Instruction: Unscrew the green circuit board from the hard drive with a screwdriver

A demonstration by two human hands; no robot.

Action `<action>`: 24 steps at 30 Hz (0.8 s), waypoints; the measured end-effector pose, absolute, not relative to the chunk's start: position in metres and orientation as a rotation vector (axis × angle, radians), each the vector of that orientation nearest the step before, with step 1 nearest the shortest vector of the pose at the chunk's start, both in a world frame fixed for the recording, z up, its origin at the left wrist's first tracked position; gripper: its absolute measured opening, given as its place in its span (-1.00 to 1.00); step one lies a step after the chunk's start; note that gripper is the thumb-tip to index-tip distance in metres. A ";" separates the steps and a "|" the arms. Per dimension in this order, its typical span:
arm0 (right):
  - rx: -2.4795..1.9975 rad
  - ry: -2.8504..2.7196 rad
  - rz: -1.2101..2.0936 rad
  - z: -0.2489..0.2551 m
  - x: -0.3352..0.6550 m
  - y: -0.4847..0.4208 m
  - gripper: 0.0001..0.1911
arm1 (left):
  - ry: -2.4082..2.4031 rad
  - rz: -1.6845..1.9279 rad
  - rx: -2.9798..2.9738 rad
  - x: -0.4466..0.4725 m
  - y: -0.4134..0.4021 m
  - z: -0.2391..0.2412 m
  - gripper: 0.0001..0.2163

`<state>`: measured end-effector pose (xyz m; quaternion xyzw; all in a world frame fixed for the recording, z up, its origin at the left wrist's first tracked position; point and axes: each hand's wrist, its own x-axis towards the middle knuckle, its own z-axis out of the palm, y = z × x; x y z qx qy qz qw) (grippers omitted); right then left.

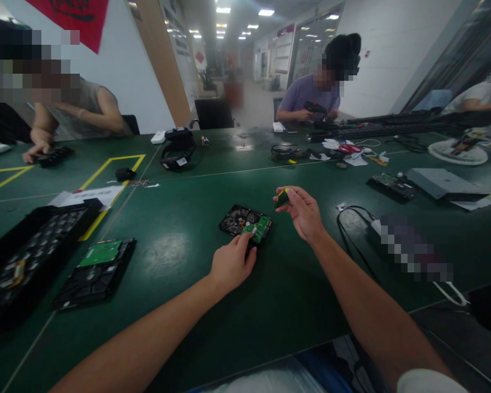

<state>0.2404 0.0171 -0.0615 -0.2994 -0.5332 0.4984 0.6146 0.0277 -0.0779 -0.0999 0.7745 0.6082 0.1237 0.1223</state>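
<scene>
A black hard drive (239, 218) lies on the green table (175, 256) in front of me, its small green circuit board (261, 227) lifted at the near right corner. My left hand (232, 263) pinches the edge of that board with closed fingers. My right hand (300, 210) hovers just right of the drive, fingers closed on a small black and yellow tool (282, 197).
A second hard drive (96, 270) with a green board and a black tray (28, 256) lie at the left. A black cable (354, 232) and a white cord run at the right. Other people sit at the far side with drives, cables and headphones (178, 150).
</scene>
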 end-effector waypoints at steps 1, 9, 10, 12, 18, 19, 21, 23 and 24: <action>-0.684 -1.226 1.153 -0.062 0.240 0.017 -0.73 | 1.773 0.356 2.260 0.028 -0.078 -0.100 -0.62; -0.750 -1.267 1.091 -0.063 0.244 0.018 -0.77 | 1.761 0.401 2.281 0.027 -0.078 -0.102 -0.62; -0.757 -1.279 1.075 -0.064 0.244 0.019 -0.77 | 1.760 0.402 2.285 0.027 -0.078 -0.102 -0.62; -0.762 -1.293 1.052 -0.064 0.244 0.019 -0.75 | 1.765 0.386 2.280 0.027 -0.078 -0.103 -0.61; -0.735 -1.278 1.112 -0.064 0.241 0.018 -0.70 | 1.797 0.338 2.234 0.029 -0.078 -0.099 -0.61; -0.722 -1.267 1.124 -0.064 0.241 0.018 -0.70 | 1.794 0.342 2.235 0.029 -0.078 -0.099 -0.61; -0.701 -1.245 1.149 -0.063 0.241 0.018 -0.69 | 1.783 0.356 2.243 0.029 -0.078 -0.099 -0.61; -0.695 -1.234 1.169 -0.063 0.242 0.019 -0.69 | 1.781 0.367 2.250 0.028 -0.078 -0.100 -0.61; -0.697 -1.231 1.172 -0.063 0.242 0.019 -0.70 | 1.781 0.371 2.253 0.028 -0.078 -0.101 -0.62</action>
